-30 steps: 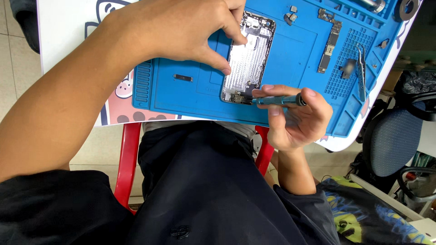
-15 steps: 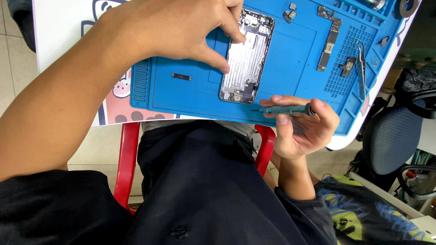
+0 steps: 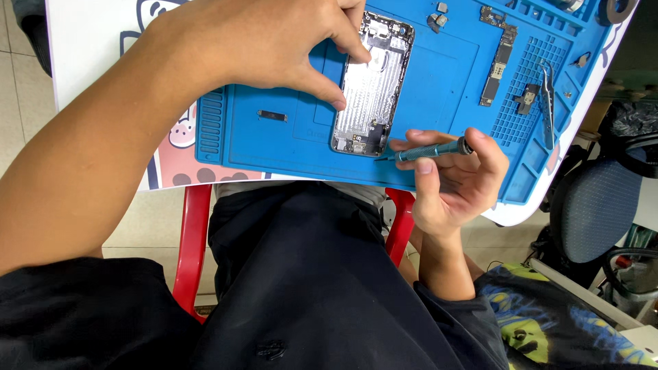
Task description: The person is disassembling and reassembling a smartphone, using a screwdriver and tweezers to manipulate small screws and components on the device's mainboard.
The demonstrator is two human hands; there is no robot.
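An opened silver phone housing [image 3: 373, 85] lies on a blue repair mat [image 3: 445, 89], its bare inside facing up. My left hand [image 3: 274, 41] pins it by the left side, thumb and fingers touching its edge. My right hand [image 3: 456, 181] holds a small teal screwdriver [image 3: 428, 151] nearly level. The tip points left at the housing's lower right corner, close to it. Whether it touches is unclear.
On the mat lie a long circuit board [image 3: 497, 58], a small bracket [image 3: 526, 97], tweezers [image 3: 547, 99], a dark strip [image 3: 272, 116] and small parts [image 3: 436, 20]. The mat rests on a white table [image 3: 89, 48]. A red stool [image 3: 192, 240] is under me; an office chair [image 3: 603, 205] stands right.
My right hand dipped away from the housing with the screwdriver, then came back up, so the tip again points at the lower right corner. My left hand stayed put.
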